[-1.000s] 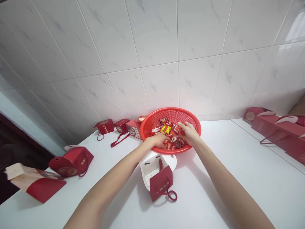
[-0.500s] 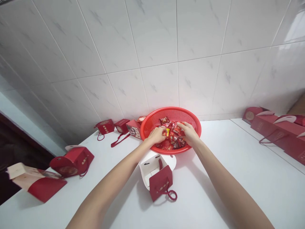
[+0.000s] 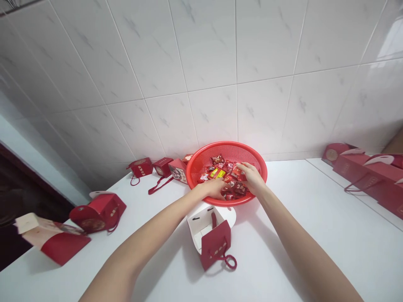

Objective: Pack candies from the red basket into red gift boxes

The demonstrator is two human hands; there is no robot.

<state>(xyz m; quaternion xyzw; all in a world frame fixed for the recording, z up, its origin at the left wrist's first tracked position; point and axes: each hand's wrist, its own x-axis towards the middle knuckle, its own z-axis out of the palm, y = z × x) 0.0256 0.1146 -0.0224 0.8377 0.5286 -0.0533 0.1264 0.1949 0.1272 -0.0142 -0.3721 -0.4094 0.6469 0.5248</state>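
A red plastic colander [image 3: 197, 161] stands against the wall, with several wrapped candies [image 3: 218, 173] in it, mostly red, one with yellow. Both of my hands are inside it. My left hand [image 3: 214, 188] reaches over the near left rim, fingers stretched out among the candies and their tips partly hidden. At the right side, my right hand [image 3: 253, 178] has its fingers bent around a red wrapped candy, which they partly cover. Just in front of the colander, an open red gift box [image 3: 215, 245] with a white inside and a twisted cord handle sits on the white table.
Several red gift boxes [image 3: 97, 212] with cords line the left side, and a cream and red one [image 3: 59, 245] lies near the left edge. More red boxes [image 3: 362, 167] stand in a row at the right. Behind the table rises a tiled wall [image 3: 214, 113].
My left hand has moved down and toward the right within the colander, uncovering the yellow-marked candy. My right hand stays nearly in place. The whole view has shifted slightly.
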